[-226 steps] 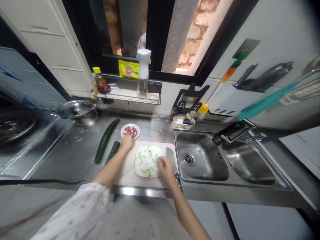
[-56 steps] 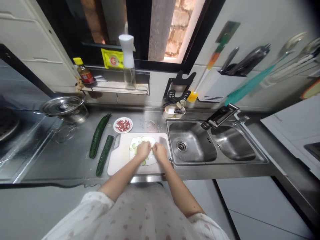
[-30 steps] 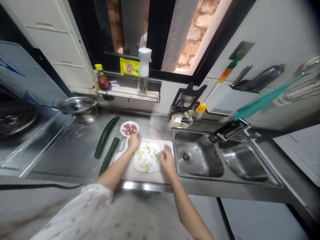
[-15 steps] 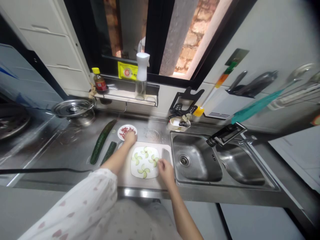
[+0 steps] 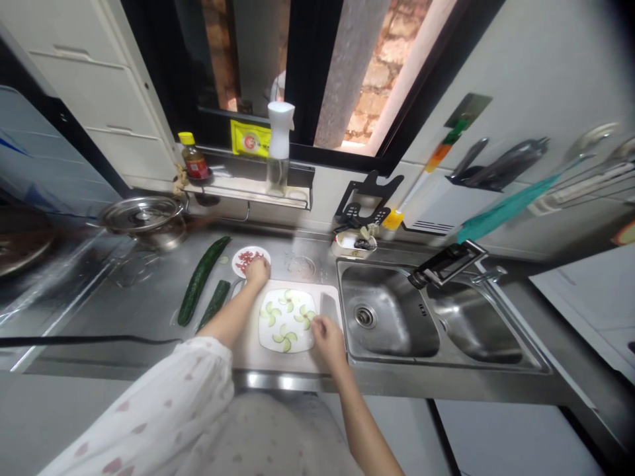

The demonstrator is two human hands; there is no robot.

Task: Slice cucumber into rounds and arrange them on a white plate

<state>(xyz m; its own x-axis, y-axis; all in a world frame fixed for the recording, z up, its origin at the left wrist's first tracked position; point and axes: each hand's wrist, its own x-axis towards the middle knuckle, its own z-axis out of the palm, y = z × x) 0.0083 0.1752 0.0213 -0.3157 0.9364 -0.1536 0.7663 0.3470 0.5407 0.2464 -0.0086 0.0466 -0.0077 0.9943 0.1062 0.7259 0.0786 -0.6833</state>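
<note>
A white square plate [image 5: 278, 329] with several curved cucumber slices sits on a white cutting board [image 5: 248, 350] at the counter's front edge. My left hand [image 5: 258, 271] reaches over the near rim of a small round dish of red pieces [image 5: 248, 255] behind the board; its fingers are curled down and what they hold is hidden. My right hand [image 5: 326, 336] rests at the plate's right edge, fingers bent, beside a cleaver [image 5: 328, 306] lying flat on the board.
A whole cucumber [image 5: 202, 277] and a shorter cucumber piece [image 5: 215, 303] lie left of the board. A lidded pot [image 5: 141, 218] stands at the far left. A double sink [image 5: 397, 317] with a faucet [image 5: 446, 261] lies to the right. Bottles stand on the windowsill shelf [image 5: 248, 188].
Both hands were together over the plate; my left hand then moved back to the dish of red pieces, and my right hand drew to the plate's right edge.
</note>
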